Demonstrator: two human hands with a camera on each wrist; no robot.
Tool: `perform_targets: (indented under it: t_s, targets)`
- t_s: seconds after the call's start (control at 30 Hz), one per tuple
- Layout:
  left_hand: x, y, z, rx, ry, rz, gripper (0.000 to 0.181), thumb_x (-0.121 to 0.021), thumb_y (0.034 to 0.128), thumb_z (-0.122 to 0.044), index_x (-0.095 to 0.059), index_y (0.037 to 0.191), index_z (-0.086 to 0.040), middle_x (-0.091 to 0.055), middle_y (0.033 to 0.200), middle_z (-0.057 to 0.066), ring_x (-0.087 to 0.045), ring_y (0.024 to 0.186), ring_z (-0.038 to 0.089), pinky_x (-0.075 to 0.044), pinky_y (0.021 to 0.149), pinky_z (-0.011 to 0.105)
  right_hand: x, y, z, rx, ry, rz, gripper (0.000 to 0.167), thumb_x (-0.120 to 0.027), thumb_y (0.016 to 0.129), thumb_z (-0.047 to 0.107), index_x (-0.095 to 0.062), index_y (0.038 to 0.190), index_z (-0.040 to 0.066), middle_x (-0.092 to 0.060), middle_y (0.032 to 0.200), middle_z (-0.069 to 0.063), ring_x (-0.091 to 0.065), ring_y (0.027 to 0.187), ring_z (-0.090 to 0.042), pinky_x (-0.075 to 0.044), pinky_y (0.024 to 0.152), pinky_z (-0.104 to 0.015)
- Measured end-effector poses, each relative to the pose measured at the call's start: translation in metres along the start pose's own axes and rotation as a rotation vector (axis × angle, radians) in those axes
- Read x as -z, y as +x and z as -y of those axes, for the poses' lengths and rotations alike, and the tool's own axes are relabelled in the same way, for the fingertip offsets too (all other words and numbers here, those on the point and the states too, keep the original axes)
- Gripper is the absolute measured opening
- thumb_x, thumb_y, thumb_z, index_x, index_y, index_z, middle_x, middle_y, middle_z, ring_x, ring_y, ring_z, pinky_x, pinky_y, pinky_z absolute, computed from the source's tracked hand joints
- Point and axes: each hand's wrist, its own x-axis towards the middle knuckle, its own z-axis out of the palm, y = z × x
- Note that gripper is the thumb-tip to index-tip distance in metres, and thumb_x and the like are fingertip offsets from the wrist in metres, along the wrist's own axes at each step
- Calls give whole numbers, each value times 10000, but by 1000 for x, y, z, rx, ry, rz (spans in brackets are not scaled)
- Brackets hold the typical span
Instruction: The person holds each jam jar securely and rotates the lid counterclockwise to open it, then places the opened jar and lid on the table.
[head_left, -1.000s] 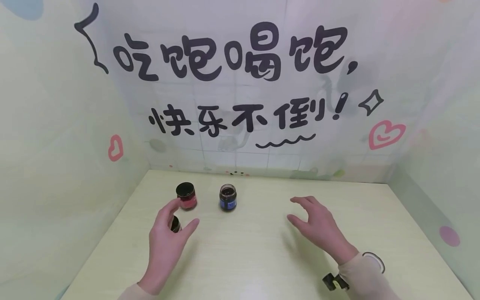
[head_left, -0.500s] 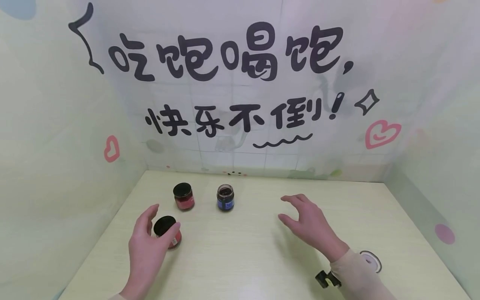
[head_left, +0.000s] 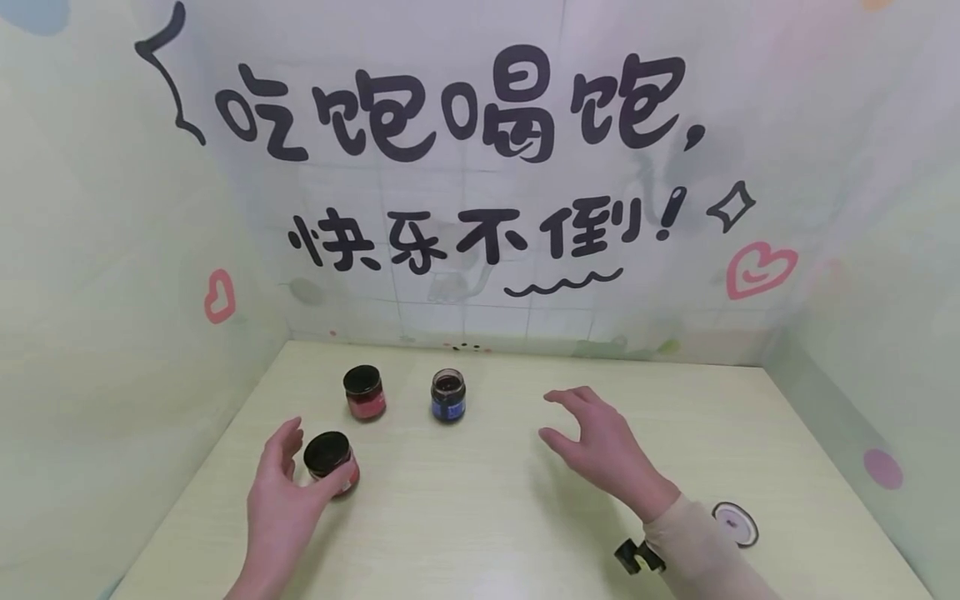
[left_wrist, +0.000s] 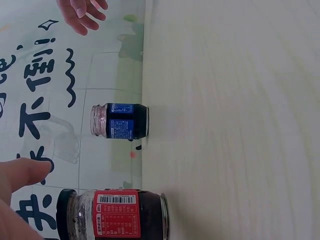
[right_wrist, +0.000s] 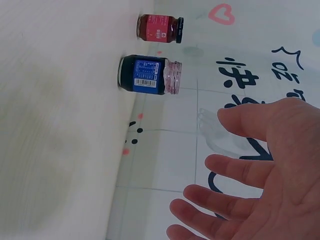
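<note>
My left hand (head_left: pixel 281 508) is beside the nearer red-label jar (head_left: pixel 327 451), thumb and fingers spread to either side of its black lid. In the left wrist view the thumb (left_wrist: pixel 30 172) stands apart from that jar. Farther back is a second red-label jar (head_left: pixel 365 392), also with a black lid on. A blue-label jar (head_left: pixel 448 398) with dark contents and no lid stands to its right, its glass neck bare. My right hand (head_left: pixel 603 446) hovers right of the blue-label jar, fingers loosely bent, holding nothing.
A round lid (head_left: pixel 735 524), pale inside with a dark rim, lies on the table (head_left: pixel 465 500) beside the right sleeve. A small black fixture (head_left: pixel 637 557) sits at the right wrist. Printed cloth walls (head_left: pixel 480 321) border the table at the back and sides.
My left hand has moved left and nearer, from in front of the near red-label jar to beside it, uncovering the jar. My right hand has drifted slightly left.
</note>
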Motion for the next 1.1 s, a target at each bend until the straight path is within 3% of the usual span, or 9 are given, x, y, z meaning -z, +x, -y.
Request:
perform_targets:
  t_s: [0.4, 0.73, 0.8, 0.97, 1.03, 1.1]
  targets:
    - [-1, 2, 14, 52, -1, 70, 1041, -906, 756, -211, -268, 1569, -91, -412, 1503, 233, -385, 1398, 394, -312, 1146, 471, -2, 6, 12, 35, 15, 0, 460, -740, 914, 334, -639, 1327, 160, -611, 1250, -20, -633, 1095, -219, -513, 901, -442]
    - [-2, 6, 27, 154, -17, 169, 1115, -903, 756, -256, -188, 1596, -92, -335, 1543, 244, -376, 1384, 421, -332, 1120, 534, -7, 10, 22, 56, 22, 11, 449, -736, 917, 332, -640, 1323, 167, -607, 1242, -3, -629, 1090, -209, -510, 903, -438]
    - [-3, 6, 27, 164, -8, 169, 1095, -900, 758, -256, -207, 1591, -94, -356, 1542, 228, -407, 1371, 393, -366, 1105, 499, -8, 11, 24, 58, 22, 16, 448, -735, 918, 336, -640, 1323, 172, -603, 1238, 12, -628, 1089, -205, -510, 903, -432]
    - [-5, 6, 28, 173, 13, 164, 1027, -887, 772, -213, -253, 1571, -91, -421, 1521, 196, -475, 1333, 322, -439, 934, 152, -11, 14, 30, 71, 23, 21, 442, -729, 920, 346, -639, 1324, 192, -599, 1223, 36, -627, 1068, -184, -515, 889, -415]
    - [-6, 7, 29, 170, 17, 170, 1021, -879, 781, -209, -246, 1569, -71, -424, 1513, 216, -478, 1331, 337, -440, 916, 138, -12, 14, 33, 90, 22, 15, 445, -731, 919, 340, -638, 1325, 181, -600, 1215, 32, -627, 1049, -177, -520, 875, -414]
    - [-6, 7, 30, 170, 16, 175, 1015, -875, 787, -204, -244, 1568, -58, -426, 1506, 229, -478, 1330, 348, -455, 966, 218, -12, 15, 35, 107, 21, 10, 448, -734, 917, 331, -637, 1324, 171, -602, 1208, 27, -628, 1033, -173, -524, 863, -414]
